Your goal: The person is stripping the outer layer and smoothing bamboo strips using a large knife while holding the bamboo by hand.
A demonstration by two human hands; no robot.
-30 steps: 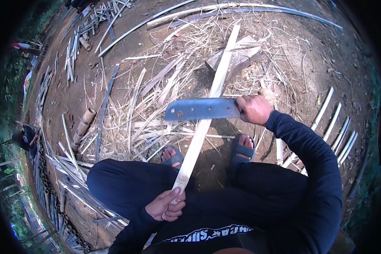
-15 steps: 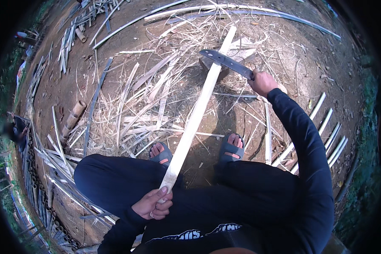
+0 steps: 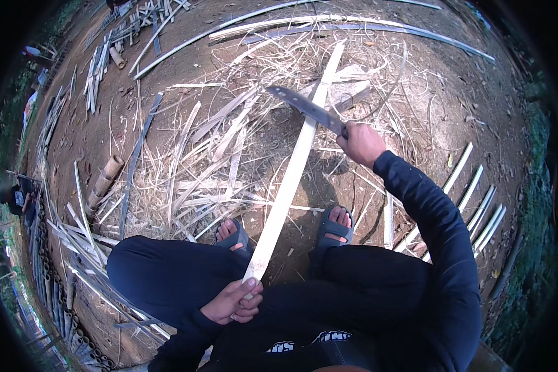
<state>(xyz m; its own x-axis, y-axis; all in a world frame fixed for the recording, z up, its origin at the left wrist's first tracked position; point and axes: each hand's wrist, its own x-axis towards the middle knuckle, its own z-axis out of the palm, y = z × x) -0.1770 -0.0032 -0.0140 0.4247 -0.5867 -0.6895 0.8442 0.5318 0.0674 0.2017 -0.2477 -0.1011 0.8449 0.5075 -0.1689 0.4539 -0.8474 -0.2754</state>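
Observation:
My left hand (image 3: pixel 236 302) is closed around the near end of a long pale bamboo strip (image 3: pixel 290 180), close to my lap. The strip slants away and to the right, its far part over a wooden block (image 3: pixel 348 95) on the ground. My right hand (image 3: pixel 363 144) grips the handle of a machete (image 3: pixel 307 110). Its dark blade lies across the strip at a slant, a little nearer than the block, with the tip pointing to the far left. The handle is mostly hidden in my fist.
Thin shavings and split strips (image 3: pixel 229 136) litter the ground around the block. A bamboo section (image 3: pixel 105 180) lies at the left, and pale strips (image 3: pixel 477 195) at the right. Long strips (image 3: pixel 353 23) stretch across the far side. My sandalled feet (image 3: pixel 336 226) flank the bamboo strip.
The machete and my right hand have come nearer to me and left along the strip. My left hand has shifted slightly right, and a curled shaving now shows beside the block.

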